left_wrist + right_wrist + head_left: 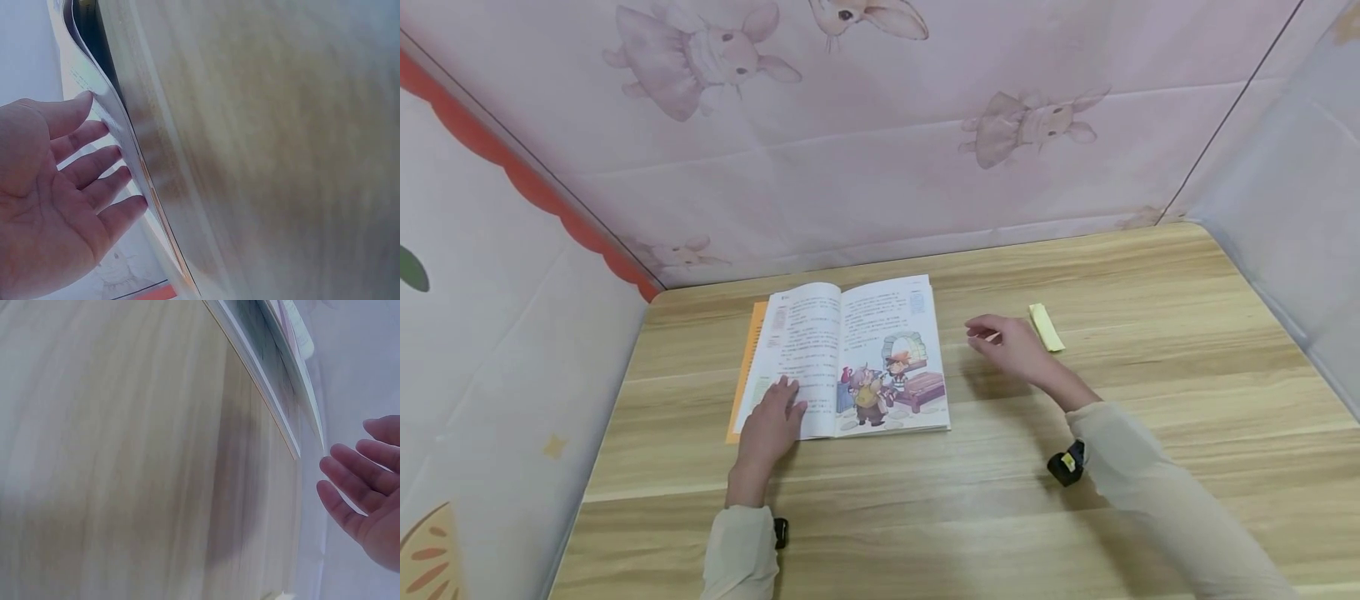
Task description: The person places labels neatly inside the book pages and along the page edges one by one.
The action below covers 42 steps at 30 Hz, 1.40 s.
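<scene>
An open book (pixel 880 312) lies on the wooden table, its right page printed with text and a colourful cartoon picture. An orange cover edge (pixel 748 358) sticks out along its left side. My left hand (pixel 771 421) rests on the lower part of the left page; in the left wrist view its fingers (pixel 103 172) lie on the paper with nothing gripped. To the right of the book, my right hand (pixel 1011 346) hovers over the table, fingers loosely bent and holding nothing. Just beyond it lies a folded pale yellow strip (pixel 1047 327).
A pink cloth wall (pixel 880 183) with rabbit drawings rises behind the table (pixel 925 517). White side walls stand at the left (pixel 497 333) and right (pixel 1285 208). Each wrist wears a small black camera, one under the right sleeve (pixel 1150 492).
</scene>
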Each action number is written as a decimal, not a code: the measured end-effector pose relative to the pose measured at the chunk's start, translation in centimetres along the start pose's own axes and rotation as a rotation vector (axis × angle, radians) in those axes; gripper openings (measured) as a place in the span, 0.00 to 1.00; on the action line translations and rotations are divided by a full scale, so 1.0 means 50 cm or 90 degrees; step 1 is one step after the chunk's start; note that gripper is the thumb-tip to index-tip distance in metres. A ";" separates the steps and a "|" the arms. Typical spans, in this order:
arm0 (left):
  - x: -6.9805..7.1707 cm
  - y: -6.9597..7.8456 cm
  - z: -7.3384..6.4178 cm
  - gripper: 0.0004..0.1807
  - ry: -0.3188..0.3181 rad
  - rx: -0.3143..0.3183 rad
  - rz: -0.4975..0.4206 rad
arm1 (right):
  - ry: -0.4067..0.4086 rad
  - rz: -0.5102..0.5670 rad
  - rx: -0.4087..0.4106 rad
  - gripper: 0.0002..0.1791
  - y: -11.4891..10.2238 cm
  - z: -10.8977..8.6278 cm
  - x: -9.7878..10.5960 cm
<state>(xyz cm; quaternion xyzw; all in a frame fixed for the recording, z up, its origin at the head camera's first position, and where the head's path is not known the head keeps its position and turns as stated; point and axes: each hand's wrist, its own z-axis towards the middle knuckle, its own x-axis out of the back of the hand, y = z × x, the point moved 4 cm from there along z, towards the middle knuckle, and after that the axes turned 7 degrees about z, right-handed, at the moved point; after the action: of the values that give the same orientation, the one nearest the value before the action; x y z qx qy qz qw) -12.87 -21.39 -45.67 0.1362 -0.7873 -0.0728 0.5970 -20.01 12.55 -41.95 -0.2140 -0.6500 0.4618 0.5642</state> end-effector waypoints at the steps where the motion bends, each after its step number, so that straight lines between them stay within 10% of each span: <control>1: 0.000 0.000 0.000 0.25 0.002 0.000 -0.001 | 0.003 0.001 -0.001 0.15 0.002 -0.001 0.005; 24: -0.006 -0.003 0.001 0.25 0.023 -0.011 0.006 | 0.077 -0.072 -0.098 0.14 0.063 -0.042 0.145; 42: -0.007 -0.003 0.000 0.25 0.023 -0.003 -0.004 | 0.091 -0.088 -0.154 0.12 0.143 -0.055 0.144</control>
<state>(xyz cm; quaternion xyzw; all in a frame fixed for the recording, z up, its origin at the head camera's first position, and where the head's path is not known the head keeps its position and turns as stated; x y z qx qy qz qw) -12.77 -21.43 -46.02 0.1386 -0.7760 -0.0738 0.6109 -21.15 22.72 -44.30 -0.2671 -0.6725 0.3237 0.6096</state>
